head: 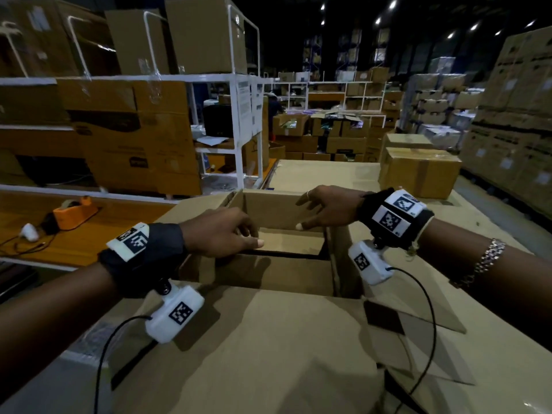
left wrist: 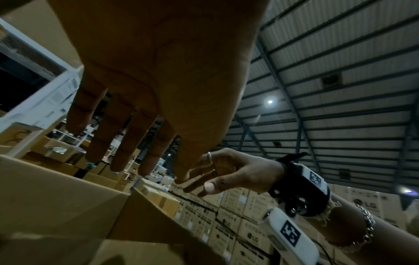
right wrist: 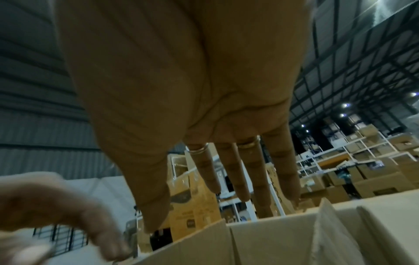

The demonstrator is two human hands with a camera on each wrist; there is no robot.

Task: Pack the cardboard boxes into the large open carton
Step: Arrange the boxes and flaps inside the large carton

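The large open carton (head: 263,207) stands in front of me with its flaps spread; a cardboard box (head: 291,242) lies low inside it. My left hand (head: 222,234) hovers over the carton's left side, fingers relaxed and spread in the left wrist view (left wrist: 127,147), holding nothing. My right hand (head: 324,209) hangs over the right side, fingers straight and apart (right wrist: 244,172), also holding nothing. Two sealed cardboard boxes (head: 419,171) sit on the table at the back right.
A wide carton flap (head: 268,339) lies towards me. An orange tape dispenser (head: 73,213) and a white cabled device (head: 28,231) sit on the orange shelf at left. White racks (head: 239,130) with boxes stand behind; stacked cartons (head: 513,138) fill the right.
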